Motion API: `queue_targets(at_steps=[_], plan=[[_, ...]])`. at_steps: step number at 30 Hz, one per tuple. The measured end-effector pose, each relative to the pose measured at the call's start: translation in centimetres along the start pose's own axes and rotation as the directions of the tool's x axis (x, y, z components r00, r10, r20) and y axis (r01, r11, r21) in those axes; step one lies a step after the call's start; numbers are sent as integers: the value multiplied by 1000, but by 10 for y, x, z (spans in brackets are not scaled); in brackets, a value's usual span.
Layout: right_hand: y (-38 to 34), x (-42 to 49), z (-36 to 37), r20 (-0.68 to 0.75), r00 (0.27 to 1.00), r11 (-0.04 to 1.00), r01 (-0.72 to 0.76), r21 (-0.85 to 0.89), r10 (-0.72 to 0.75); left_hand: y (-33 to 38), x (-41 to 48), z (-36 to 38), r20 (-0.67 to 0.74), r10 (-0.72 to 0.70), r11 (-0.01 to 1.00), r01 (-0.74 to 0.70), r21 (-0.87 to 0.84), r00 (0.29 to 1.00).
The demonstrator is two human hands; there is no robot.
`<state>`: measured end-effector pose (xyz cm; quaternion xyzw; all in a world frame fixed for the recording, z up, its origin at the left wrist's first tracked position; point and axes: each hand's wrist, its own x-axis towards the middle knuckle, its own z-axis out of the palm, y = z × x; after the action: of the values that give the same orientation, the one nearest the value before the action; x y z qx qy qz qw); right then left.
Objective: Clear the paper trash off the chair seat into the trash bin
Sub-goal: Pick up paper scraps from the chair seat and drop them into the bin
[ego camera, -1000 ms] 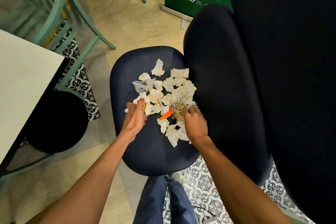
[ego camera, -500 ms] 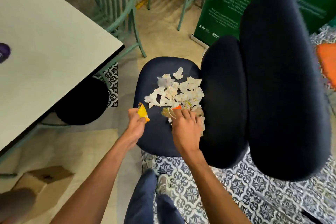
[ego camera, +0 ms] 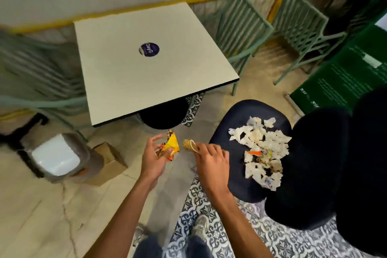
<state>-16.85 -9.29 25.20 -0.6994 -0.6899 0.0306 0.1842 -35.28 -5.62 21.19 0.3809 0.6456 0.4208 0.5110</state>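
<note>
A dark blue chair seat (ego camera: 226,123) at the right carries a heap of torn white paper scraps (ego camera: 261,144) with an orange bit among them. My left hand (ego camera: 155,159) holds a crumpled yellow wrapper (ego camera: 172,144) over the floor, left of the seat. My right hand (ego camera: 209,157) pinches a small brownish paper wad (ego camera: 188,144) just beside the wrapper. A grey trash bin (ego camera: 56,157) with a white liner stands on the floor at the far left, well apart from both hands.
A white square table (ego camera: 146,58) with a purple sticker stands behind the hands, its black base below. A cardboard box (ego camera: 109,163) sits next to the bin. Green chairs (ego camera: 240,31) line the wall; a green banner (ego camera: 343,77) stands at the right. The chair's dark backrest (ego camera: 335,163) rises at the right.
Both hands have lifted off the seat and moved left over the floor, each carrying a piece of trash. The view has swung left, bringing the bin and whole table into sight.
</note>
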Motion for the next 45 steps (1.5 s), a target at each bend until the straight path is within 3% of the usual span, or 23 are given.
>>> queue_targets(at_steps=[6,13,18,31,41,45], plan=[[-133,-11,41,46,977,977,204,64,-208,-14,-15,-151,-219,-55,996,37,-83,974],[-266,-31,99,205,934,942,244,229,-291,-40,-36,-314,-409,-71,996,83,14,910],[-335,-29,137,212,894,903,335,268,-395,-67,-36,-391,-515,-67,989,124,77,854],[-447,45,277,446,742,866,422,269,-500,-139,41,-466,-599,-171,950,293,112,782],[-481,68,375,645,602,860,477,184,-471,-166,99,-485,-573,-208,907,376,189,792],[-483,66,399,664,614,885,435,168,-427,-176,111,-486,-544,-185,908,354,223,818]])
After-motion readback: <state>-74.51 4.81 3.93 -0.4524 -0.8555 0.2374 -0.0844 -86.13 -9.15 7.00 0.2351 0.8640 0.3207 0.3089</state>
